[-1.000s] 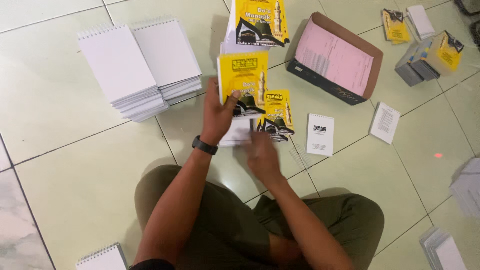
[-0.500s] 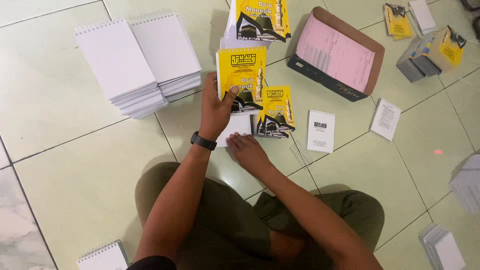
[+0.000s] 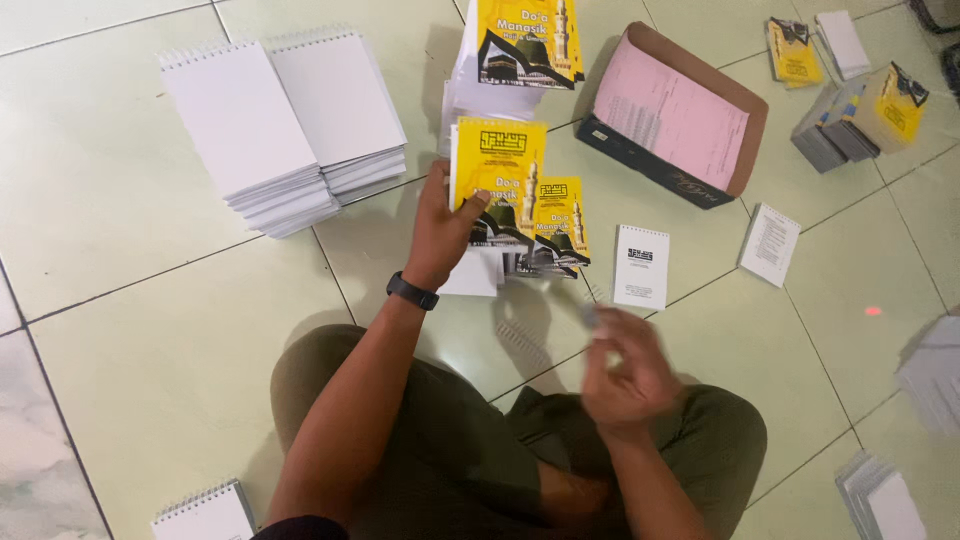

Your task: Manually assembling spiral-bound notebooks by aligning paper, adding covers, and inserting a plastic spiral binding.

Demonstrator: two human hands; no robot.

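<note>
Your left hand (image 3: 440, 235) still grips the yellow booklet (image 3: 497, 178) upright on the floor tiles (image 3: 150, 300), while your right hand (image 3: 625, 375) has withdrawn toward your lap, blurred, apparently pinching a small item I cannot identify.

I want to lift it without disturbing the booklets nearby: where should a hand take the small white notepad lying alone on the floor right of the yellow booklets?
Pinch the white notepad across its two long side edges, coming straight down from above. It lies flat on the tile floor with its spiral at the top, and bare tile shows on both sides, so fingers probably fit there without nudging the yellow booklets.
</note>
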